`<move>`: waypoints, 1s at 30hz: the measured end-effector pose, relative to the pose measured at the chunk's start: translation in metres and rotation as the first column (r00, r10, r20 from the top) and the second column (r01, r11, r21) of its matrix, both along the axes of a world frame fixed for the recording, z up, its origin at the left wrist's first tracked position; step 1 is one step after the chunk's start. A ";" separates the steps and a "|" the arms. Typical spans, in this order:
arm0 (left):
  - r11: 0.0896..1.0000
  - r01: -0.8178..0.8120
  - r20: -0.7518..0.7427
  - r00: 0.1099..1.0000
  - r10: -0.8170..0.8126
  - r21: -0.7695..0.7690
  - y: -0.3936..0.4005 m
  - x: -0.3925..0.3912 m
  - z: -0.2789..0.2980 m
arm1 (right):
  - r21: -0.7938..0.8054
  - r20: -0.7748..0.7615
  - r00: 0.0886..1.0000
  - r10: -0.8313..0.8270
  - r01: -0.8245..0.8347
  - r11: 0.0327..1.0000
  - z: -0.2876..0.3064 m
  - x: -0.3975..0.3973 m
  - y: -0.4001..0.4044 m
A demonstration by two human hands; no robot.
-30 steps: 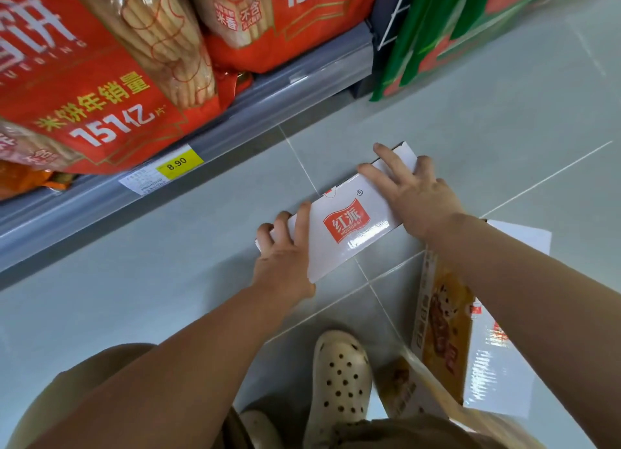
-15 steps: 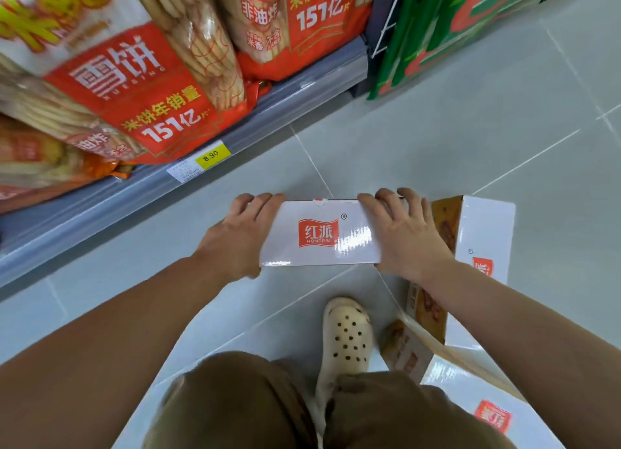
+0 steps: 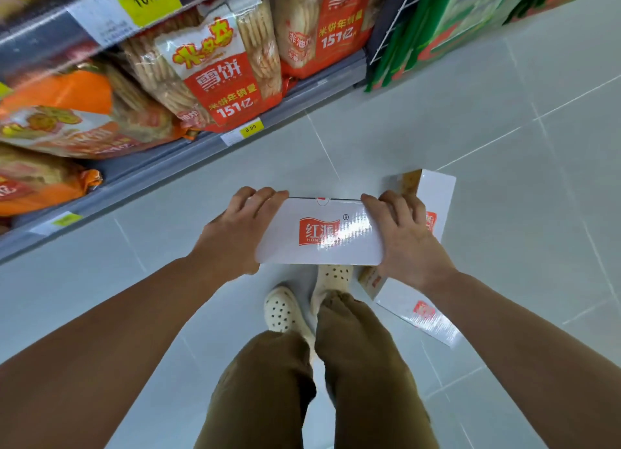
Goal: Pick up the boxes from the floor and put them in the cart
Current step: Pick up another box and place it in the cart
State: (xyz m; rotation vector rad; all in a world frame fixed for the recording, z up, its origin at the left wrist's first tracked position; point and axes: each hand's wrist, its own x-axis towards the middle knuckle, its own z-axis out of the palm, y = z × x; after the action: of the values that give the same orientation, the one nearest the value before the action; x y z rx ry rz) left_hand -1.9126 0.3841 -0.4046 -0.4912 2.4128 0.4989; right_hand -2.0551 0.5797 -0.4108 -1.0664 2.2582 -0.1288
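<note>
Shop aisle, grey shelf point(image 3: 188, 161) stocked with bagged rice crackers point(image 3: 215, 75), yellow price tags point(image 3: 250, 128) along the shelf edge, pale tiled floor point(image 3: 487, 119), green display boxes point(image 3: 470, 15) beside the shelf

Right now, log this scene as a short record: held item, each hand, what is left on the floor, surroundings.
held item: white rectangular cardboard box with a red logo, lifted off the floor, level
left hand: left hand grips the box's left end
right hand: right hand grips the box's right end
left on floor: two more white and orange cardboard boxes, one past the right hand, one under the right forearm
surroundings: grey tiled floor; grey shelf of red snack bags on the left
cart: not in view
</note>
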 end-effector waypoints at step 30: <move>0.781 -0.625 -0.321 0.740 0.591 -0.005 0.178 0.253 0.409 | -0.260 -0.041 0.923 0.382 -0.379 0.888 0.418 0.166 0.083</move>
State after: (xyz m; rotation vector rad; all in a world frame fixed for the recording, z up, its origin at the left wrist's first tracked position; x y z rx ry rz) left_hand -1.6596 0.5622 0.0042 -1.3776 2.5402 0.7610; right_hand -1.8888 0.6631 0.0077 -1.6268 2.0113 -0.2749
